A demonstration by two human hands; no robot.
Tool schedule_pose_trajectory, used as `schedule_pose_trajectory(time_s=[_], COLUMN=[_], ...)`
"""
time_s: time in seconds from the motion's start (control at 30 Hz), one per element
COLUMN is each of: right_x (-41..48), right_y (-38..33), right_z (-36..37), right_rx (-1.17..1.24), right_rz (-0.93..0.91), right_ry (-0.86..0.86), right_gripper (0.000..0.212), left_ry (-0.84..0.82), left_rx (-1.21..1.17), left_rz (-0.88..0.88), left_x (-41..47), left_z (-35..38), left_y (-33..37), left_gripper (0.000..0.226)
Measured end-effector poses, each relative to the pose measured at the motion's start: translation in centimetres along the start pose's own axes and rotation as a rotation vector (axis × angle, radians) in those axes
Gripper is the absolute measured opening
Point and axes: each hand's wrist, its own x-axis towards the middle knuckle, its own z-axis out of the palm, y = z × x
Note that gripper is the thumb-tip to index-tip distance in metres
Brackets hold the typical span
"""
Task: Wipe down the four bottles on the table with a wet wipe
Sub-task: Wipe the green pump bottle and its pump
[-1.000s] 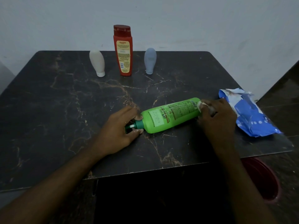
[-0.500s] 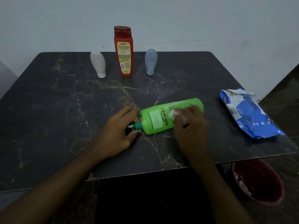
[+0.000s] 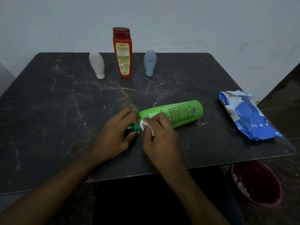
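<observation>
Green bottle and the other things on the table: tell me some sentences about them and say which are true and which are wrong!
1. The green bottle lies on its side on the table. True.
2. The right hand holds a sponge. False: it holds a white wipe.
3. The red bottle stands between the white bottle and the grey-blue bottle. True.
4. The blue packet lies left of the green bottle. False: it lies to its right.
5. The left hand holds the red bottle. False: it holds the green bottle's pump end.
</observation>
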Motion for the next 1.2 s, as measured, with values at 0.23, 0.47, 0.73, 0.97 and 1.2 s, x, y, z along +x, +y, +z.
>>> schedule_pose_trajectory(time_s=[0.23, 0.47, 0.73, 0.97, 1.2], right_x=[3.1, 3.6, 1.5, 3.7, 1.4], right_y=[7.4, 6.7, 1.7, 7.6, 0.6], right_z=[-5.7, -5.8, -1.7, -5.9, -0.8], right_rx=[-0.125, -0.164, -0.026, -0.096, 0.026], right_rz=[0.229, 0.264, 0.012, 0.288, 0.01], right_ry=[0.19, 0.179, 0.027, 0.251, 0.063], right_gripper=[0.015, 0.017, 0.016, 0.016, 0.018], left_ry=[-0.008, 0.033, 0.066, 0.054, 0.085], left_rx=[0.021, 0.031, 0.057, 0.053, 0.051], left_rz=[0.013, 0.072, 0.094, 0.084, 0.063], left_x=[0.1, 0.1, -0.1, -0.1, -0.1], left_z=[-0.1, 0.0, -0.3, -0.3, -0.4], left_y=[0.3, 0.5, 0.8, 0.6, 0.8], left_gripper=[0.031, 0.028, 0.023, 0.026, 0.032])
